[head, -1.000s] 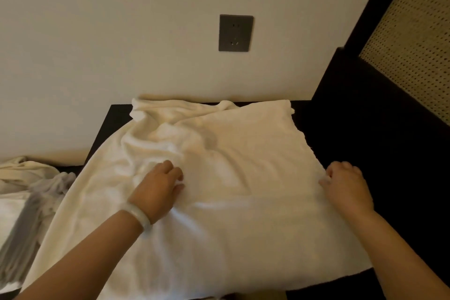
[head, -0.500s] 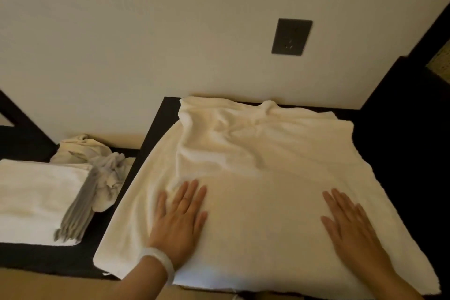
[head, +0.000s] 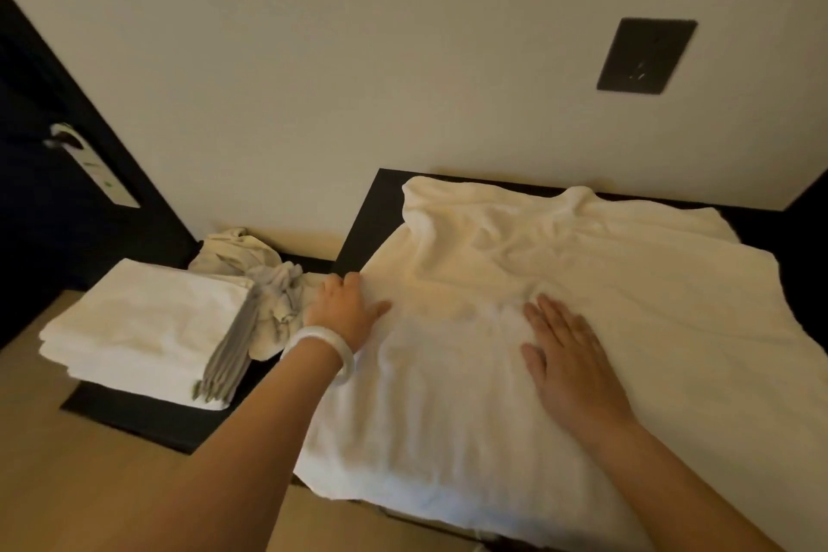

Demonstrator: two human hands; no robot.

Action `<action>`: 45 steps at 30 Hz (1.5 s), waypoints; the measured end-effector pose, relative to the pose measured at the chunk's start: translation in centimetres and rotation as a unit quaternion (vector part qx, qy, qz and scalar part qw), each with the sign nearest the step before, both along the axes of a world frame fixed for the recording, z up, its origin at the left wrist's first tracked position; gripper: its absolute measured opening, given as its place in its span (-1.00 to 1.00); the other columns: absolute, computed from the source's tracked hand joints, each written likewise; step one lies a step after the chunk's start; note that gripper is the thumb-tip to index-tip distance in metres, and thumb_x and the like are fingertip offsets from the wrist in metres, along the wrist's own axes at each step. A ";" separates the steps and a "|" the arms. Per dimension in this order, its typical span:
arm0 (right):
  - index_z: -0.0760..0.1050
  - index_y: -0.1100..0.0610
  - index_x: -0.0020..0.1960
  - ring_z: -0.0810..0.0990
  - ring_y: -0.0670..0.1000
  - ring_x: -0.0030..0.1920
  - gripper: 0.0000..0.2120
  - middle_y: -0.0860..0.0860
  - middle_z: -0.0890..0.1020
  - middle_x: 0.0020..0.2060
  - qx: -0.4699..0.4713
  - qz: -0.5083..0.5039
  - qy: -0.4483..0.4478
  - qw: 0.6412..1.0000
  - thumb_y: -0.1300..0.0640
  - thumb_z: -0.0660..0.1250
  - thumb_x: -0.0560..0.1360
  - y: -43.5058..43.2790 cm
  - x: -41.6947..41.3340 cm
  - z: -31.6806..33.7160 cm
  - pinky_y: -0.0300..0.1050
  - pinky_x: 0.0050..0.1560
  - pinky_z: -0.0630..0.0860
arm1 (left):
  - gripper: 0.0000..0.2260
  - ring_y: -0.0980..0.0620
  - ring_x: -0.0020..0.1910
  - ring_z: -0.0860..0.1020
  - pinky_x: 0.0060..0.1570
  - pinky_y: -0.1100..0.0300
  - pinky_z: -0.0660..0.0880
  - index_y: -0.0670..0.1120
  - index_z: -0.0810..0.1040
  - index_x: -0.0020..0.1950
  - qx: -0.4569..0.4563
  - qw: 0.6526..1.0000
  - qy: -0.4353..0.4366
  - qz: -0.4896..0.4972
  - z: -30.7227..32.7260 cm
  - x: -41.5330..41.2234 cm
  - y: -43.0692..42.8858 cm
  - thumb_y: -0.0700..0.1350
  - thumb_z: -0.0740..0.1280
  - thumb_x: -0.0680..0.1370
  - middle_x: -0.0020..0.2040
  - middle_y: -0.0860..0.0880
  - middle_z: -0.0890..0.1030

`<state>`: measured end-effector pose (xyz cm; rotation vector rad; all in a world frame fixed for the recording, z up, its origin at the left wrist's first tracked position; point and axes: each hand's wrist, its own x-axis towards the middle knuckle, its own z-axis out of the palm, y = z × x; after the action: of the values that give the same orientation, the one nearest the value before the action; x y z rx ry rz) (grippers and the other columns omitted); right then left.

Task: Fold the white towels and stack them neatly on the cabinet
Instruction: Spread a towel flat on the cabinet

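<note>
A large white towel (head: 627, 327) lies spread over the dark cabinet top (head: 376, 202), wrinkled toward the wall. My left hand (head: 345, 305), a white bangle on its wrist, rests at the towel's left edge; its fingers bend over that edge. My right hand (head: 564, 354) lies flat on the middle of the towel, fingers straight. To the left, on a lower dark surface (head: 148, 417), sits a stack of folded white towels (head: 143, 327).
A crumpled pile of cloth (head: 251, 264) lies between the folded stack and the cabinet. A dark door with a handle (head: 67, 139) stands at far left. A dark wall socket (head: 645, 54) is above the cabinet. Tan floor shows below.
My view has swung left, bringing the folded stack and door into sight. My left hand slid left to the towel's edge. My right hand slid left to the towel's middle.
</note>
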<state>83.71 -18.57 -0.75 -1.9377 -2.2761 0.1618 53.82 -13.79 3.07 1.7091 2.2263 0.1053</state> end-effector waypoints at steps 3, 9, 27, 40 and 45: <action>0.21 0.04 0.56 0.13 0.06 0.57 -0.34 0.02 0.16 0.57 0.001 0.000 -0.029 1.000 -0.22 -0.13 0.55 -0.2 0.1 -0.2 0.07 0.56 0.02 | -0.49 -0.14 0.17 0.50 0.10 0.07 0.43 -0.14 0.37 0.35 -0.018 0.998 -0.066 0.005 0.1 -0.5 1.2 0.13 0.37 0.55 0.24 -0.13 0.47; 0.11 -0.02 0.60 0.11 0.11 0.57 -0.29 0.02 0.11 0.59 -0.005 -0.050 -0.022 0.998 -0.29 -0.15 0.53 -0.5 0.1 -0.2 0.16 0.55 -0.02 | -0.65 -0.21 0.22 0.52 0.10 0.08 0.38 -0.14 0.54 0.28 0.101 0.971 -0.186 0.110 0.3 -4.2 0.6 0.05 0.16 0.67 0.13 -0.19 0.59; -0.14 -0.05 0.62 -0.09 0.06 0.60 -0.16 -0.01 -0.03 0.61 -0.054 -0.078 -0.092 0.991 -0.41 -0.37 0.43 -0.1 -0.4 -0.2 0.13 0.53 -0.24 | -0.56 -0.15 0.42 0.27 0.42 -0.03 0.16 -0.07 0.29 0.47 0.178 0.973 0.075 -0.128 -2.0 2.3 0.2 0.10 0.12 0.64 0.46 -0.11 0.31; -0.05 -0.04 0.62 -0.07 -0.04 0.59 -0.33 -0.07 -0.01 0.60 -0.031 -0.032 -0.052 0.998 -0.26 -0.37 0.58 2.6 4.1 -0.1 0.05 0.57 -0.17 | -0.42 0.02 0.53 -0.41 0.51 -0.13 -0.30 0.17 -0.44 0.53 0.052 0.969 0.088 -0.223 -4.0 4.5 -2.6 0.30 -0.32 0.57 0.57 0.08 -0.37; 0.44 0.13 0.44 0.41 0.15 0.44 -0.27 0.10 0.44 0.44 0.010 -0.034 -0.027 0.999 -0.25 -0.25 0.61 -1.2 4.1 0.4 0.18 0.44 0.16 | -0.42 0.00 0.51 -0.43 0.47 -0.11 -0.35 0.19 -0.43 0.52 0.054 0.973 0.075 -0.213 -4.3 5.0 -6.5 0.31 -0.34 0.55 0.55 0.11 -0.39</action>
<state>87.78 -19.78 -0.36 -2.0285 -2.2324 0.0795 58.87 -20.28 -1.27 2.2826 1.9254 -0.0058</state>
